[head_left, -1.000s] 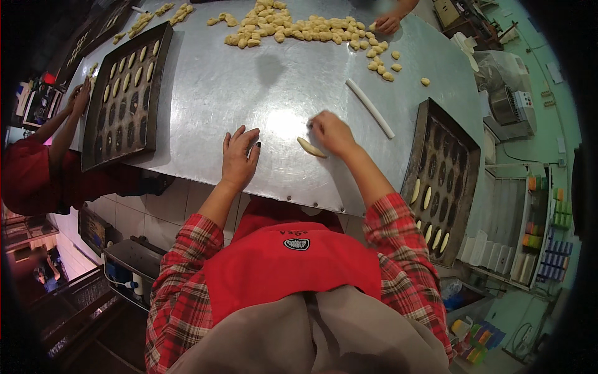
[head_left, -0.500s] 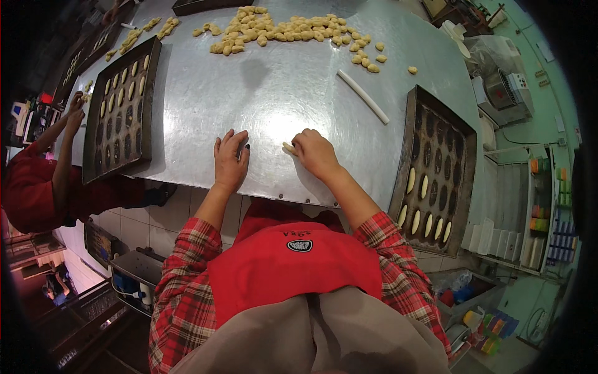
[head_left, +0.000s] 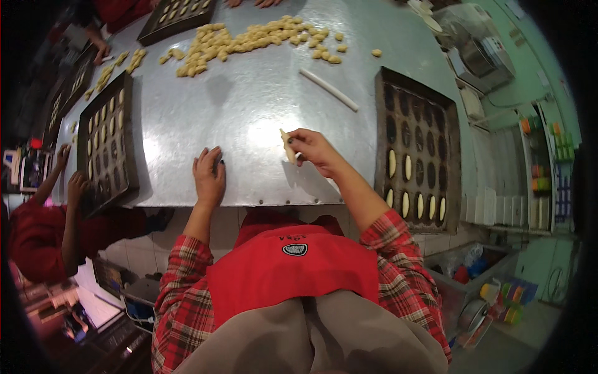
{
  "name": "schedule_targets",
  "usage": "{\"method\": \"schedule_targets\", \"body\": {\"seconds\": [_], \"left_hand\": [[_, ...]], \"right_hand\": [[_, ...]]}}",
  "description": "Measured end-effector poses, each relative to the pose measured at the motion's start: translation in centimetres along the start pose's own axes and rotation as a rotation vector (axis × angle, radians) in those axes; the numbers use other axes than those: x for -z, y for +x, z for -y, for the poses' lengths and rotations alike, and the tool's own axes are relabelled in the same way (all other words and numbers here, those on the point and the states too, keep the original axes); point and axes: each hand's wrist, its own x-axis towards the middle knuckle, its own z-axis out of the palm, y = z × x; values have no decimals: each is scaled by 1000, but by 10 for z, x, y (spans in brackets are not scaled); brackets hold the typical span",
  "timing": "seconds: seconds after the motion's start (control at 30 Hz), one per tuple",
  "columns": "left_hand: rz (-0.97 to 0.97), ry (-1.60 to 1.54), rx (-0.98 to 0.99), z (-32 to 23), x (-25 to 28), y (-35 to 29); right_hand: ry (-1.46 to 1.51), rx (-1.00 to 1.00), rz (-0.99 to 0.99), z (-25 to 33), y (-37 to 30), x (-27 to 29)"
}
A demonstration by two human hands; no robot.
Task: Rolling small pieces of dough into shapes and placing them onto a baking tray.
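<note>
Metal desk (head_left: 246, 181) below, we note our right hand (head_left: 316, 153) pinching the dough stick (head_left: 286, 144); our left hand (head_left: 210, 181) rests unladen. We judge the dough stick light, soft, best held mid-length.

A slim, pale-yellow dough piece (head_left: 287, 147), narrowing at its far end, slants in the right grip (head_left: 315, 151).

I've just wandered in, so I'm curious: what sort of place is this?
Probably a bakery or similar food workshop. Pale dough-like lumps lie massed on a metal table, a dark tray with oval pockets holds slim pieces, and the person's right hand holds another piece.
</note>
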Motion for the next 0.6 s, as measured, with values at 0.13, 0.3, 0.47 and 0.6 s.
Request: {"method": "schedule_targets", "body": {"seconds": [0.13, 0.3, 0.47, 0.6], "left_hand": [[25, 53, -40, 2, 1, -1], [70, 146, -45, 9, 1, -1], [118, 172, -80, 4, -3, 5], [132, 221, -62, 5, -6, 5]], "right_hand": [[308, 72, -69, 28, -78, 68], [-99, 258, -762, 6, -163, 219], [-876, -83, -1163, -30, -220, 294], [-1034, -127, -1063, -54, -192, 281]]}}
